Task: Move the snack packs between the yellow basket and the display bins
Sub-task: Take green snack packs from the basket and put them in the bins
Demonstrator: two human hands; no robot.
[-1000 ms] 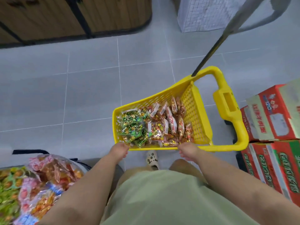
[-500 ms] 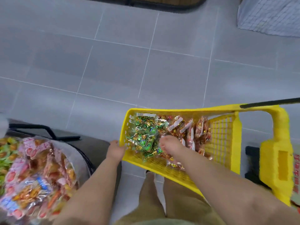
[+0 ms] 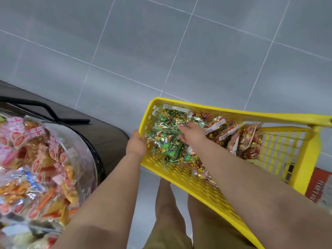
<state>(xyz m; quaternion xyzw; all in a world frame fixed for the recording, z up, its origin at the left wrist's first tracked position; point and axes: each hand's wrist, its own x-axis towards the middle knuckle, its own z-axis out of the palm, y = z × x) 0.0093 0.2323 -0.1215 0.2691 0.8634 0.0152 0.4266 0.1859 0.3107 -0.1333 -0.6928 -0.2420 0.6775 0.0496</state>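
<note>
The yellow basket (image 3: pixel 233 112) stands tilted on the floor in front of me. It holds green snack packs (image 3: pixel 167 126) at its left end and red-brown snack packs (image 3: pixel 248 141) toward the right. My left hand (image 3: pixel 136 146) grips the basket's near-left rim corner. Inside the basket, my right hand (image 3: pixel 190 133) lies on the green packs with its fingers stretched over them. To my left is a clear-walled display bin (image 3: pixel 86 159) heaped with pink and orange snack packs (image 3: pixel 36 168).
A dark stand with a black metal bar (image 3: pixel 53 114) carries the display bin. A red cardboard box (image 3: pixel 319 187) sits behind the basket at the right edge. Grey floor tiles (image 3: pixel 161 51) stretch ahead. My legs (image 3: pixel 170 212) are below the basket.
My right hand has left the basket's near rim and moved in onto the green packs. The basket has turned and tilted toward me. My view has swung left and down.
</note>
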